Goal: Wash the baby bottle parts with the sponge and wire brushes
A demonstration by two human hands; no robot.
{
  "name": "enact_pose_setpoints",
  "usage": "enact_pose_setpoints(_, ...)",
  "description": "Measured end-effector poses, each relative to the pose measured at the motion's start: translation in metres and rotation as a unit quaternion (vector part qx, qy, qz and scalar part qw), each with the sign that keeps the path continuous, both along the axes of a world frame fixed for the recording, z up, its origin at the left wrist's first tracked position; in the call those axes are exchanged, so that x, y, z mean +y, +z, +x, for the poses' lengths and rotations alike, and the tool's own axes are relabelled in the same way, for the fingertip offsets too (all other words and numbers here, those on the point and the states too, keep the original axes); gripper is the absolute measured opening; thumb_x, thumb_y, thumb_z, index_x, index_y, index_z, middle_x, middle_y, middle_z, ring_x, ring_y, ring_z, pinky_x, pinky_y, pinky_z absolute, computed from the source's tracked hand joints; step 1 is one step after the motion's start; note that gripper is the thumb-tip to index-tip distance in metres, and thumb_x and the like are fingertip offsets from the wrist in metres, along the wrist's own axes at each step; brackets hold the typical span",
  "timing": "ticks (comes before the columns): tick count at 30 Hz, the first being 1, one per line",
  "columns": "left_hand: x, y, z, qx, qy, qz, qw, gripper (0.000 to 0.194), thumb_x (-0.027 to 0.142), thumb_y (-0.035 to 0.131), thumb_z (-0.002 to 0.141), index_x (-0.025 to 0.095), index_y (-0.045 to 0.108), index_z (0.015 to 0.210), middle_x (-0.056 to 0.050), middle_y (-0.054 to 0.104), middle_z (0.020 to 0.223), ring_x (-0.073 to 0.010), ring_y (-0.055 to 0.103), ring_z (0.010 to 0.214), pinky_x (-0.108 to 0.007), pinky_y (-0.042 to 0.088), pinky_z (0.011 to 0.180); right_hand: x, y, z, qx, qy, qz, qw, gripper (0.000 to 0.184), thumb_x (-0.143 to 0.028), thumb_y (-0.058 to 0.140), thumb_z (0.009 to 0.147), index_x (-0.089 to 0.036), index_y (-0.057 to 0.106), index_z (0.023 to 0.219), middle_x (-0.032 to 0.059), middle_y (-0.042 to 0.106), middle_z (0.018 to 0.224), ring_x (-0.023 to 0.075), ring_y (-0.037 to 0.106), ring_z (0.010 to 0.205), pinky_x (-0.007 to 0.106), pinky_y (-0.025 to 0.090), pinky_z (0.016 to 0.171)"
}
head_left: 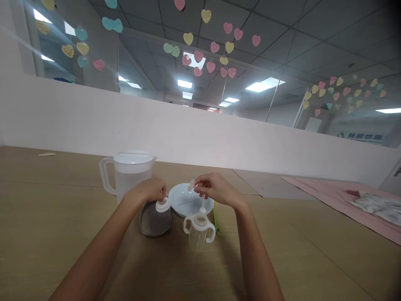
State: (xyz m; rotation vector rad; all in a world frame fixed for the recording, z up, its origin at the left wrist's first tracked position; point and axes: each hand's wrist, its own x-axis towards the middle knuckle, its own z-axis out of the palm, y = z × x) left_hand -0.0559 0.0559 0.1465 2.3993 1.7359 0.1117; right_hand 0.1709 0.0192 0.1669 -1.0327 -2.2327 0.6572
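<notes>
- Pitcher: the translucent white plastic pitcher (130,168) stands behind your left forearm, its handle turned left, presumably to stay within easy grasp. Your forearm and hand hide its lower side; its contents are hard to judge.
- Left hand (152,190): you bend its fingers down at the white ring-shaped collar (163,205) of a small clear bottle (163,220), probably to steady it. The fingertips are obscured; you cannot tell whether they grasp the collar.
- Tray: the dark grey, round-cornered tray (150,225) lies below that hand. Whether the bottle stands in it or beside it is unclear.
- Bowl: the shallow white bowl (178,200) sits between your hands, apparently to keep small parts together. Your right hand covers part of it.
- Cup: the clear cup with two white side handles (198,236) stands upright before the bowl, within reach of both hands. A thin white stem (203,205) shows above it; its upper end is lost behind your fingers.
- Right hand (216,189): you pinch a small translucent teat-like piece (191,184) at the fingertips, over the bowl. Its outline is blurred.
- Green handle: the slim green handle (216,223) lies right of the cup, its far end hidden.
</notes>
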Motion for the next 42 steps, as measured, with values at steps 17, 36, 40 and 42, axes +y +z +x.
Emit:
enact_pose_setpoints(17,-0.005,0.01,-0.002,-0.041,-0.047,0.099,0.993,0.023,0.017,0.05,0.064,0.018,0.067,0.079,-0.003,0.068,0.082,-0.0154,0.059,0.073,-0.02,0.039,0.058,0.005,-0.006,0.0,-0.111,-0.039,-0.043,0.992,0.016,-0.016,0.06,0.064,-0.016,0.061,0.08,0.0003,0.064,0.064,0.0126,0.057,0.06,0.02,0.038,0.049)
enact_pose_setpoints(36,-0.037,0.036,0.019,-0.129,-0.067,0.29,0.946,0.027,0.035,0.039,0.084,0.018,0.06,0.086,-0.003,0.064,0.086,-0.017,0.055,0.079,-0.026,0.039,0.065,0.014,-0.014,0.006,-0.183,-0.043,-0.029,0.982,0.051,-0.036,0.075,0.054,-0.017,0.057,0.098,0.0044,0.061,0.085,0.0171,0.057,0.075,0.025,0.044,0.061)
enact_pose_setpoints(40,-0.041,0.032,0.031,-0.175,-0.153,0.301,0.925,0.024,0.03,0.04,0.084,0.019,0.06,0.091,-0.002,0.064,0.092,-0.0161,0.055,0.084,-0.026,0.04,0.073,0.011,-0.012,-0.002,-0.007,-0.072,0.096,0.993,0.075,-0.038,0.071,0.062,-0.02,0.038,0.126,0.0106,0.052,0.113,0.0203,0.052,0.097,0.032,0.044,0.078)
enact_pose_setpoints(42,-0.045,0.031,0.038,-0.206,-0.195,0.3,0.911,0.024,0.028,0.04,0.085,0.02,0.061,0.093,-0.002,0.063,0.097,-0.0157,0.055,0.089,-0.026,0.041,0.078,0.013,-0.012,-0.009,0.04,-0.059,0.16,0.984,0.073,-0.032,0.069,0.064,-0.021,0.035,0.128,0.01,0.049,0.119,0.0207,0.048,0.105,0.034,0.041,0.085)
